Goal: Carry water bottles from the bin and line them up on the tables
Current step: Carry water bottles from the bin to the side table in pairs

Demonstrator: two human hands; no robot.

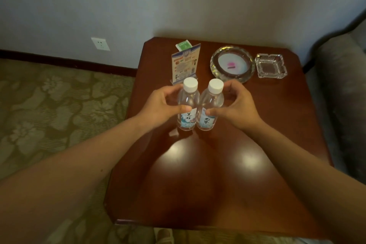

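Head, left fingers [181,108] round left bottle [189,98], right fingers [213,112] round right bottle [213,98]

Both bare forearms reach forward, left grip [162,105] curled round the left bottle [189,99], right grip [237,105] round the right bottle [213,99].

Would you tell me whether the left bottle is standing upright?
Upright: the left bottle stands base-down on the table, white cap uppermost.
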